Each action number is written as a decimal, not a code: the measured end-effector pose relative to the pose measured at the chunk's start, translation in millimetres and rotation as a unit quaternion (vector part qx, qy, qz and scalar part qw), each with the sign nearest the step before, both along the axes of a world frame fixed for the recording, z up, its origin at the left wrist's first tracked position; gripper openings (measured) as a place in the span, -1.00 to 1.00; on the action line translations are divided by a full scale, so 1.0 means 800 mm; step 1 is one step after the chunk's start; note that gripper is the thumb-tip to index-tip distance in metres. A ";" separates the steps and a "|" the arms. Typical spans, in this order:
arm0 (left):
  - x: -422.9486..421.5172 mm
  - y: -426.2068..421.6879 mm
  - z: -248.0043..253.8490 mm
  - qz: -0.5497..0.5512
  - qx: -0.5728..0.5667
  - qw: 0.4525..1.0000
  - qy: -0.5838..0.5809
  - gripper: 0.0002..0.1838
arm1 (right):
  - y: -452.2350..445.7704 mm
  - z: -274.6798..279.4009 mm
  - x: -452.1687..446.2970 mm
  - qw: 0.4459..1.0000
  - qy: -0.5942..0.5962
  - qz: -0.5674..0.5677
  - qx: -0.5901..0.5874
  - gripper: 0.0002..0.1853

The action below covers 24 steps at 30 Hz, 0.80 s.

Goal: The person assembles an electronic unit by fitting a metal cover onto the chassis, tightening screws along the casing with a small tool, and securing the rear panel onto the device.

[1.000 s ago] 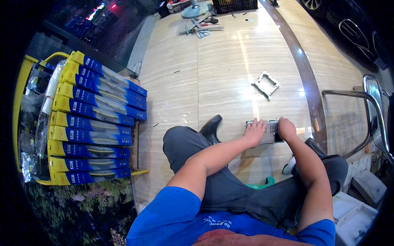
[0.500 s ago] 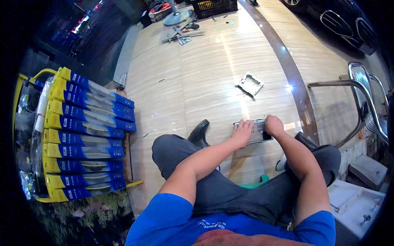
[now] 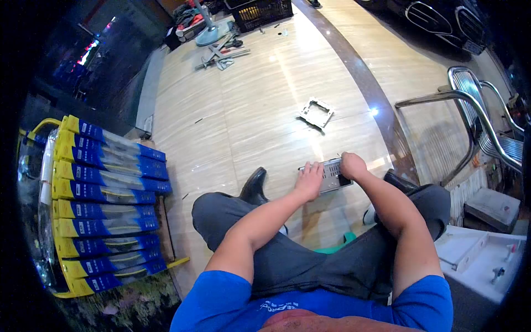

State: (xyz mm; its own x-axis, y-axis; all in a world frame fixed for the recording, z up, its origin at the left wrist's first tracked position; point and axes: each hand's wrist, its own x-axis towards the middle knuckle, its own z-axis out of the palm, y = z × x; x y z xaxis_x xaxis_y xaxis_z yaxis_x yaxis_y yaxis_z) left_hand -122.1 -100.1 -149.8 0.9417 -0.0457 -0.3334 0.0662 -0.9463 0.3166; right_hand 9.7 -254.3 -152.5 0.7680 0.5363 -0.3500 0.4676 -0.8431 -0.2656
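On the floor between my legs lies a flat silver metal case [image 3: 333,176] with rows of slots and a dark patch near its right end. My left hand [image 3: 310,180] grips its left end, fingers laid over the top. At the far right corner of the case, my right hand [image 3: 353,164] is closed in a fist. A small dark tip shows beside that fist, but what the fingers hold is hidden. Farther out on the tiles is a white square frame [image 3: 317,113] with an open middle.
A yellow rack of blue-and-yellow packages [image 3: 105,210] stands at left. Tools [image 3: 221,55] lie on the far floor near a black crate [image 3: 260,14]. A metal chair [image 3: 470,105] and white tray [image 3: 481,260] are at right. Something green [image 3: 334,246] lies between my legs.
The view has shifted, so the surroundings sit farther left in it. Both hands stay at the metal case, with little visible change in their grip.
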 end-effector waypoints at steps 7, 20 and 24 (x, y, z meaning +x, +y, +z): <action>-0.001 0.001 -0.005 -0.006 0.015 1.000 -0.010 0.09 | -0.001 0.002 -0.002 1.000 0.002 0.002 0.018 -0.81; -0.002 0.002 -0.006 -0.024 0.029 0.998 -0.040 0.16 | 0.002 0.000 -0.001 1.000 0.016 -0.001 0.016 -0.78; -0.004 0.001 -0.001 -0.026 0.033 0.998 -0.041 0.15 | 0.001 -0.006 0.001 0.999 0.004 -0.029 0.026 -0.77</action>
State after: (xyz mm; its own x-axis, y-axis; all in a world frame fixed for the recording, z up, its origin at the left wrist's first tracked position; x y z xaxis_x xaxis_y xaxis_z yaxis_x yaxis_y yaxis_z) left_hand -125.3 -99.0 -150.5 0.9628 -0.0765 -0.2591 -0.0079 -0.9666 0.2560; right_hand 10.7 -253.5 -157.2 0.7949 0.5093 -0.3297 0.4166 -0.8533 -0.3138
